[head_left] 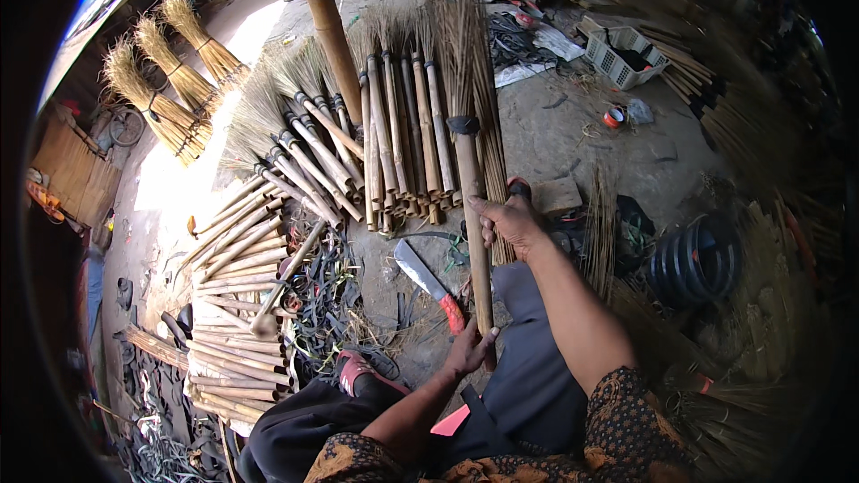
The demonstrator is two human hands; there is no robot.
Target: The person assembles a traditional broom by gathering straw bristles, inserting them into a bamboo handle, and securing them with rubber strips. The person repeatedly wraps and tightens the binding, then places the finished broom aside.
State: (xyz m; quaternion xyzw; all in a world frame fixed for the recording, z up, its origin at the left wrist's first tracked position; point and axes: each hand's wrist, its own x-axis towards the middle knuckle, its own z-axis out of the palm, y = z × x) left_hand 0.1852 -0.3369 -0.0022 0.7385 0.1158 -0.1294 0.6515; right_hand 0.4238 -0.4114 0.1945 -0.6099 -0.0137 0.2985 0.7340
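Observation:
I hold one broom (469, 170) lengthwise in front of me, its straw head pointing away and its bamboo handle running back toward my lap. My right hand (510, 220) grips the handle about halfway along. My left hand (472, 348) closes around the near end of the handle. A dark band (463, 124) binds the straw to the handle. On the ground just left of the handle lies a cleaver with a red grip (429, 283).
Finished brooms (394, 125) lie in a row ahead beside a thick bamboo post (329, 27). Bare bamboo handles (234, 304) are stacked at left over black strap scraps (331, 295). Straw bundles (165, 80) lie far left, a white crate (624, 55) and coiled black bands (698, 259) at right.

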